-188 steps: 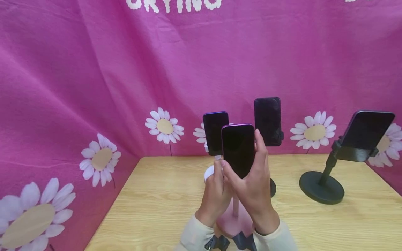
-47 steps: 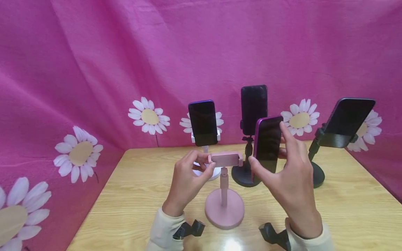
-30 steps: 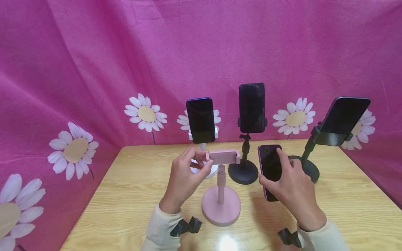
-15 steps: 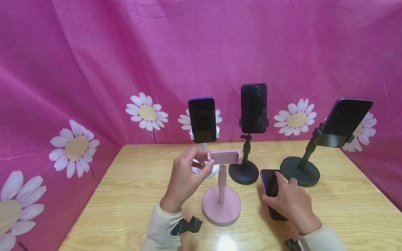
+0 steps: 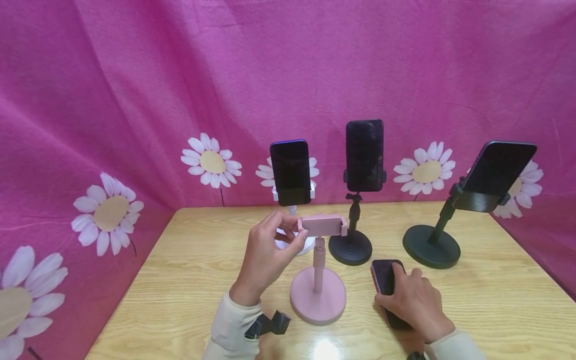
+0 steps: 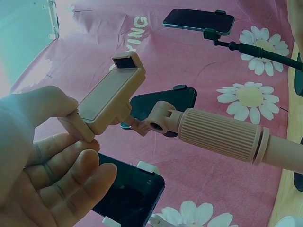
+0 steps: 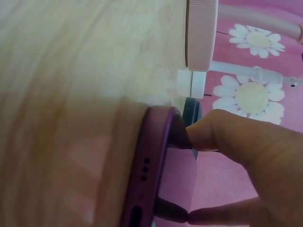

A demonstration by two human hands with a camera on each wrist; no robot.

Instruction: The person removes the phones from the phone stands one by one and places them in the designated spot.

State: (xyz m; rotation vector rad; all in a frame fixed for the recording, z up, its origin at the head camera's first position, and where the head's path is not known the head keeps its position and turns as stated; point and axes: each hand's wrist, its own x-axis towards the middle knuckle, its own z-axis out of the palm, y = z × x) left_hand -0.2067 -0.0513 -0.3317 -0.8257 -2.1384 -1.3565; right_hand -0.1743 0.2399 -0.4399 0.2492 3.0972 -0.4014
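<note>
In the head view my left hand [image 5: 265, 255] pinches the left end of the pink phone stand's clamp [image 5: 322, 226]. The left wrist view shows thumb and fingers at that clamp end [image 6: 106, 101], with nothing in the clamp. The stand's round base [image 5: 318, 295] rests on the table. To its right, a phone [image 5: 384, 275] with a purple-pink frame lies on the table, screen up. My right hand [image 5: 416, 300] is over this phone and covers part of it. In the right wrist view, thumb and a finger touch the phone's dark screen [image 7: 177, 175].
Behind stand a phone in a white stand [image 5: 290, 172], a phone in a black stand [image 5: 364, 155], and a tilted phone in a dark stand [image 5: 497, 172] at right. A pink daisy-print cloth [image 5: 252, 75] hangs behind the wooden table [image 5: 193, 280].
My right hand has carried the purple-pink phone away from the pink stand, rightward and down, and laid it on the table. My left hand has stayed at the clamp since 1.6 seconds ago.
</note>
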